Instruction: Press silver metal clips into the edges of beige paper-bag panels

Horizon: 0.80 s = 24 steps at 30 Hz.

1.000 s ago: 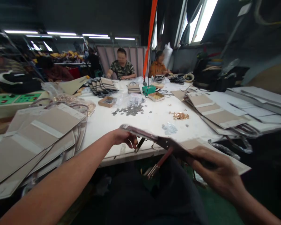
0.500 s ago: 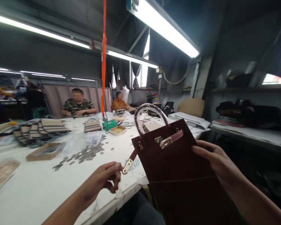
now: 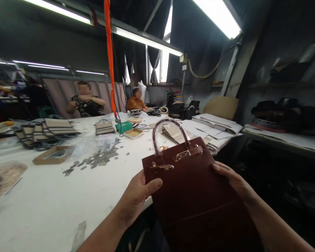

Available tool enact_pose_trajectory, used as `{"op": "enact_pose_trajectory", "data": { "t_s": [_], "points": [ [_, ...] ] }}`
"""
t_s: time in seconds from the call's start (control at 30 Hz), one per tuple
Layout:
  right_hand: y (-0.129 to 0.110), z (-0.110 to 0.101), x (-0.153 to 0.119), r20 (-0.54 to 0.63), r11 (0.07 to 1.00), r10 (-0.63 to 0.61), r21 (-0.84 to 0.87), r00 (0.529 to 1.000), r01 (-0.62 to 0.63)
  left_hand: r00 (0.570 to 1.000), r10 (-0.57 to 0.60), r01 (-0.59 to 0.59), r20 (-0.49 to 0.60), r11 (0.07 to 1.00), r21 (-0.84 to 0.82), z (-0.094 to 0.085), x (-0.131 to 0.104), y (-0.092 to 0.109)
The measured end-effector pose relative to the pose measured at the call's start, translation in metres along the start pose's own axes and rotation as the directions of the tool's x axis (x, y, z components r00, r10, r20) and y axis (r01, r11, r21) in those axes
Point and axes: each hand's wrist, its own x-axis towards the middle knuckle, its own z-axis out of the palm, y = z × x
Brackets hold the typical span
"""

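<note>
A maroon bag panel [image 3: 196, 189] spans two bare hands at the near edge of a white desk [image 3: 55, 204], its front turned to the wearer, likely so that the fittings can be seen. The left grip [image 3: 138, 194] is closed on the upper left edge, thumb across the front, the other fingers mostly hidden behind. The right grip [image 3: 233, 177] is closed on the opposite edge, presumably to steady the wide, thin-looking piece. Just above the left thumb lies a metal clasp plate [image 3: 163, 167]; a buckled strap [image 3: 195, 151] crosses the top between the grips. Beyond, a film-wrapped handle [image 3: 184, 134] arches upright, the wrap probably there against scratches.

Farther out, past the left grip, loose grey metal pieces [image 3: 98, 160] are spread beside a cardboard tray [image 3: 46, 161], apparently within easy reach. Striped panels [image 3: 60, 126] overlap in a fanned pile behind them. Ahead of both grips, a co-worker in orange [image 3: 136, 102] sits across the desk; papers [image 3: 215, 123] lie beyond the right grip.
</note>
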Motion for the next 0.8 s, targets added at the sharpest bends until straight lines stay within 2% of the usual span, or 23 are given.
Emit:
{"op": "enact_pose_trajectory", "data": {
  "t_s": [0.03, 0.1, 0.17, 0.2, 0.27, 0.33, 0.37, 0.43, 0.47, 0.53, 0.6, 0.7, 0.73, 0.8],
  "points": [
    [0.001, 0.008, 0.004, 0.025, 0.999, 0.008, -0.033, 1.000, -0.007, 0.996, 0.017, -0.020, -0.089, 1.000, -0.023, 0.001, 0.000, 0.000],
    [-0.002, 0.024, 0.012, 0.079, 0.984, 0.008, -0.176, 0.997, 0.006, 0.954, 0.042, -0.060, -0.298, 0.997, -0.053, -0.002, 0.000, 0.001],
    [-0.010, 0.042, 0.025, 0.148, 0.900, -0.075, -0.415, 0.986, 0.131, 0.889, 0.073, -0.119, -0.453, 0.990, -0.074, -0.008, -0.001, 0.005],
    [-0.015, 0.052, 0.032, 0.197, 0.809, -0.154, -0.538, 0.968, 0.238, 0.860, 0.096, -0.155, -0.501, 0.985, -0.077, -0.011, -0.001, 0.009],
    [-0.026, 0.075, 0.049, 0.319, 0.554, -0.333, -0.695, 0.887, 0.458, 0.826, 0.148, -0.215, -0.545, 0.975, -0.060, -0.018, -0.002, 0.022],
    [-0.035, 0.102, 0.065, 0.413, 0.331, -0.462, -0.741, 0.785, 0.585, 0.801, 0.221, -0.265, -0.556, 0.964, 0.001, -0.024, -0.004, 0.039],
    [-0.038, 0.116, 0.072, 0.437, 0.265, -0.508, -0.741, 0.743, 0.617, 0.785, 0.268, -0.291, -0.558, 0.956, 0.050, -0.027, -0.005, 0.049],
    [-0.043, 0.143, 0.082, 0.451, 0.210, -0.586, -0.717, 0.673, 0.664, 0.752, 0.359, -0.331, -0.553, 0.931, 0.154, -0.032, -0.008, 0.069],
    [-0.044, 0.154, 0.085, 0.453, 0.223, -0.612, -0.687, 0.648, 0.692, 0.739, 0.393, -0.346, -0.547, 0.918, 0.193, -0.035, -0.009, 0.079],
    [-0.042, 0.170, 0.089, 0.447, 0.340, -0.626, -0.582, 0.639, 0.739, 0.719, 0.432, -0.368, -0.545, 0.901, 0.230, -0.040, -0.013, 0.096],
    [-0.035, 0.178, 0.091, 0.426, 0.528, -0.585, -0.446, 0.690, 0.723, 0.678, 0.458, -0.393, -0.575, 0.887, 0.242, -0.045, -0.016, 0.108],
    [-0.021, 0.179, 0.095, 0.370, 0.754, -0.478, -0.293, 0.797, 0.588, 0.618, 0.461, -0.405, -0.637, 0.881, 0.246, -0.051, -0.020, 0.115],
    [-0.016, 0.178, 0.096, 0.359, 0.793, -0.446, -0.266, 0.820, 0.548, 0.619, 0.447, -0.395, -0.646, 0.888, 0.236, -0.052, -0.020, 0.116],
    [-0.009, 0.175, 0.098, 0.354, 0.839, -0.398, -0.234, 0.846, 0.492, 0.650, 0.406, -0.367, -0.642, 0.908, 0.203, -0.053, -0.022, 0.114]
  ]
}}
